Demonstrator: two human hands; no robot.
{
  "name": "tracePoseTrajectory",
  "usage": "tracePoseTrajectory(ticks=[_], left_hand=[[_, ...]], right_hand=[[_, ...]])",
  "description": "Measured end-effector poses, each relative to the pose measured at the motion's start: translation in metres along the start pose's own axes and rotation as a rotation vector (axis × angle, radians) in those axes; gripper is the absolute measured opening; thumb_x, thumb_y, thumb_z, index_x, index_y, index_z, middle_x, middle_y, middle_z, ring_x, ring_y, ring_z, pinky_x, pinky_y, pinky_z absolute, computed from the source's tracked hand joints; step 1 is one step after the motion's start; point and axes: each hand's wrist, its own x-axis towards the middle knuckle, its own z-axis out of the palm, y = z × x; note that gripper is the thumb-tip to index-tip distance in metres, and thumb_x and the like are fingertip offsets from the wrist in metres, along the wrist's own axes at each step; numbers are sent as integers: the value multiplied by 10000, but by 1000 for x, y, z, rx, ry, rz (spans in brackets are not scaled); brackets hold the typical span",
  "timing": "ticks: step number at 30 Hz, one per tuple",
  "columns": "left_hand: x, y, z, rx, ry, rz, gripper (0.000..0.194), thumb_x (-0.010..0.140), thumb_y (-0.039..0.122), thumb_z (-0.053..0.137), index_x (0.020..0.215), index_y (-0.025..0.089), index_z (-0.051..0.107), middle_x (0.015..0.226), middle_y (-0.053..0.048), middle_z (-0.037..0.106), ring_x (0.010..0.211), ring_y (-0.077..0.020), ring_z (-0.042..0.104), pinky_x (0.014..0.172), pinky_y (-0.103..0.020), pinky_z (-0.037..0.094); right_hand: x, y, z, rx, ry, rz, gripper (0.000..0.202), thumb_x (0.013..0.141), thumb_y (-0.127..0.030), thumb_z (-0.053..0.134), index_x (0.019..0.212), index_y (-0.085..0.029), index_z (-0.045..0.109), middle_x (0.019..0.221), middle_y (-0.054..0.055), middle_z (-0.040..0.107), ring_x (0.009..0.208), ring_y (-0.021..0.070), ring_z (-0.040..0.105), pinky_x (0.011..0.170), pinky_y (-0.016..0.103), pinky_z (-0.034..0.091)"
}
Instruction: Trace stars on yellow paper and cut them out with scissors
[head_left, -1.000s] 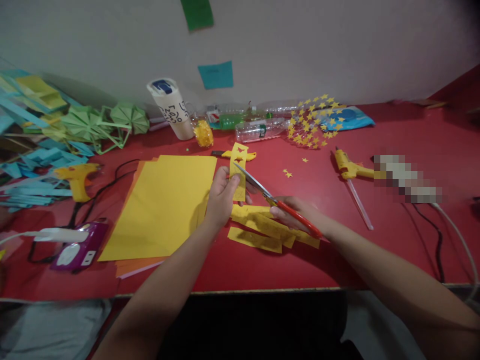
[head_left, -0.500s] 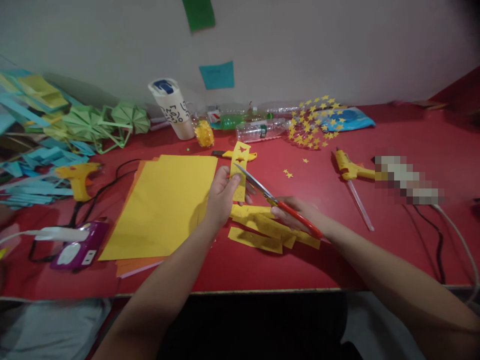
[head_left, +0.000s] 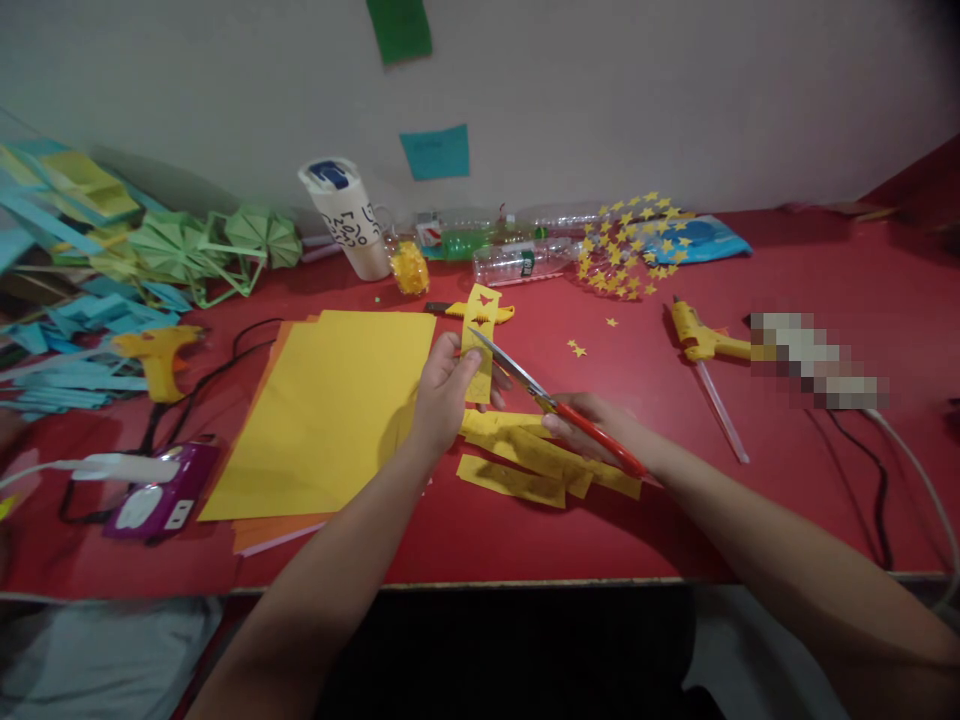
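My left hand (head_left: 444, 390) pinches a yellow paper strip (head_left: 480, 375) upright, with star-shaped holes in its upper part. My right hand (head_left: 589, 425) is closed around red-handled scissors (head_left: 600, 440). The blades point up and left, their tips against the strip just below the holes. Beneath my hands lie several more yellow strips (head_left: 517, 480). To the left is a stack of yellow paper sheets (head_left: 322, 400) with orange sheets under it. A few small cut stars (head_left: 579, 351) rest on the red table beyond the scissors.
A yellow cutter knife (head_left: 495, 314), plastic bottles (head_left: 517, 262) and a white tumbler (head_left: 349, 225) are toward the wall. Star-tipped decoration (head_left: 630, 245) stands at back right. Glue guns lie right (head_left: 694, 335) and left (head_left: 157, 355), near a purple power strip (head_left: 157, 495) with cables.
Almost nothing differs. Both hands, the strip and the scissors keep their places; the view has shifted very slightly.
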Motion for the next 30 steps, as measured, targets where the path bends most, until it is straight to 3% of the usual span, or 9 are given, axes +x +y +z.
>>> tracePoseTrajectory(ticks=[4,10,16,24,30], left_hand=[[6,-2,-6,-11,-18,34,174,856,350,581,786,222,486,555,52,534,449,-102,518,428,-220,402],[13,-1,-13,121,77,195,282,791,259,634,593,208,440,527,60,403,476,-80,444,468,-213,392],[10,3,-9,93,18,84,197,748,280,619,595,201,521,461,35,558,426,-113,554,475,-250,475],[8,0,-4,58,37,66,183,705,307,633,594,194,541,433,36,578,385,-110,548,446,-247,477],[8,0,-5,55,50,73,168,696,307,629,593,193,562,431,40,560,378,-103,528,448,-249,475]], right_hand=[[1,0,0,-44,9,0,550,745,-733,558,631,-229,370,590,-60,333,532,94,319,507,265,266],[4,1,0,-57,34,5,565,722,-746,570,618,-225,379,587,-56,339,535,96,330,504,263,267],[5,11,3,62,7,20,513,769,-657,606,620,-223,378,536,-70,359,447,70,333,424,233,258],[6,15,7,257,-70,61,457,754,-622,641,680,-214,449,475,-98,369,370,52,327,360,205,265],[3,12,6,221,-77,68,479,751,-649,632,684,-204,468,477,-96,370,374,53,341,366,204,279]])
